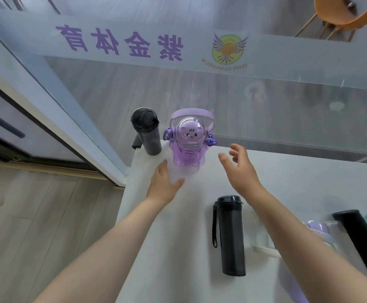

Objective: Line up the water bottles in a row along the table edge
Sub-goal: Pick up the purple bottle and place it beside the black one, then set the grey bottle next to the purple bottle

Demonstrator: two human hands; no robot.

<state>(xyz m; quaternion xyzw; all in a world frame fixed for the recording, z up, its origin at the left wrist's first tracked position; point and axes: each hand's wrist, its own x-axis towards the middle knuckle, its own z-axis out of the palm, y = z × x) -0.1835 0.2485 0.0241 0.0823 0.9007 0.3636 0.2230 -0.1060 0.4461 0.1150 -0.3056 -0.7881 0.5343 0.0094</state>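
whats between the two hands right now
Head view: bare white table between the left hand and right hand; the purple cat bottle stands just beyond.

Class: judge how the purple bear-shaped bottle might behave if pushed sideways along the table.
The purple bear bottle stands upright on small feet with a bulky domed head, so it may tip rather than slide. Its see-through plastic looks rigid and probably light. The carry strap might flop.

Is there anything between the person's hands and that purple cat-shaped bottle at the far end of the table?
Nothing visible. The left hand and right hand, both open, flank the purple bottle with only bare table between. The dark bottle stands off to its left.
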